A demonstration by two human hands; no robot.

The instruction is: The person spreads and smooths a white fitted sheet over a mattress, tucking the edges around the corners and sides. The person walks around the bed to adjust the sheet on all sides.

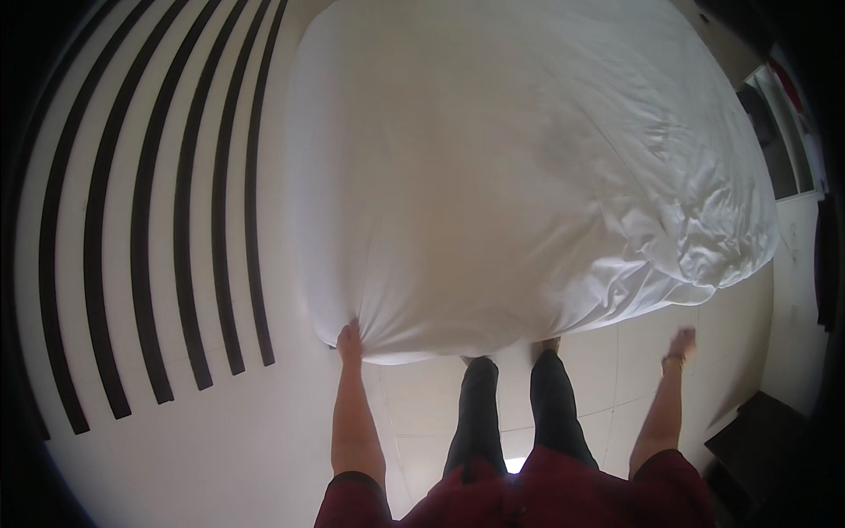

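A white bed sheet (458,194) covers a wide mattress in front of me. It lies fairly smooth on the left and is bunched into wrinkles at the right side. My left hand (349,341) grips the sheet at the near left corner, and creases fan out from the fingers. Off the bed, beyond the near right part of the sheet, my right hand (683,343) hangs over the floor, apart from the sheet. Its fingers are blurred, and nothing can be made out in them. A bracelet circles that wrist.
Dark vertical slats (182,202) line the pale wall on the left. Pale floor tiles (607,378) lie around my feet. A dark piece of furniture (759,444) stands at the lower right. At the far right is an open white shelf unit (783,132) with things in it.
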